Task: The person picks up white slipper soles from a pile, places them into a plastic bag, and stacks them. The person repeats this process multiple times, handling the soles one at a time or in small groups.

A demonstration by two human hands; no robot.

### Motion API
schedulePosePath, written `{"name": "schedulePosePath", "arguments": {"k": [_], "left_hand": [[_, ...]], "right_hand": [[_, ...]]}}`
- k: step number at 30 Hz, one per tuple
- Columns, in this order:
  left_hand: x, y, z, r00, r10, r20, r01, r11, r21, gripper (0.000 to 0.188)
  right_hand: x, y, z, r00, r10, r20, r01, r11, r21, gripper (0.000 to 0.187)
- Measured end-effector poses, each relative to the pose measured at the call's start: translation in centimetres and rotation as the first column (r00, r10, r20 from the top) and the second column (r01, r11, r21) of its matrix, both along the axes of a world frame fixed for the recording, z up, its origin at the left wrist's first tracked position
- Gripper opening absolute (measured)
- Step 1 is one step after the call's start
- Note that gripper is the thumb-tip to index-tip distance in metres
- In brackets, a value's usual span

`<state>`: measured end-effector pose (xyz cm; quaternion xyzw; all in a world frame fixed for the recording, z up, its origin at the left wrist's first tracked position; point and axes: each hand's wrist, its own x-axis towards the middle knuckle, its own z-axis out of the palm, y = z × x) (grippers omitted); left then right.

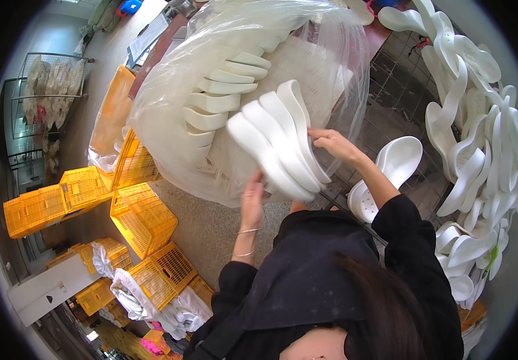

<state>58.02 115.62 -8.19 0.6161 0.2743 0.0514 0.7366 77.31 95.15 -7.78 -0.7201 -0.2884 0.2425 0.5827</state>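
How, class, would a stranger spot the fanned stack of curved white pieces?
Start at the large, translucent plastic bag at top centre. Over its near side is a fanned stack of curved white pieces. Unlike the creamier row of curved pieces to its left, it sits between the left hand and the right hand.

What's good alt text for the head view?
A person's bare left hand and right hand hold a nested stack of curved white sole-shaped pieces at a large clear plastic bag containing similar pieces. Yellow plastic crates stand at left; more white pieces are piled at right.
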Motion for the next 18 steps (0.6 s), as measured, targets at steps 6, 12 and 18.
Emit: {"name": "schedulePosePath", "arguments": {"k": [6,12,18], "left_hand": [[0.8,-1.6,-2.8,0.997,-0.071,-0.008,0.068,0.973,-0.22,0.058],[-6.3,1.5,-2.2,0.863,0.493,-0.108,-0.395,0.794,0.461,0.067],[-2.5,11.2,-7.4,0.784,0.618,0.066,-0.618,0.786,-0.017,0.059]], "right_hand": [[-8.1,2.0,1.2,0.943,-0.066,0.325,0.23,0.835,-0.5,0.117],[-6.2,2.6,4.0,0.817,-0.263,0.513,0.432,0.869,-0.243,0.086],[-10.7,4.6,4.5,0.787,-0.067,0.614,0.256,0.94,-0.226,0.079]]}}
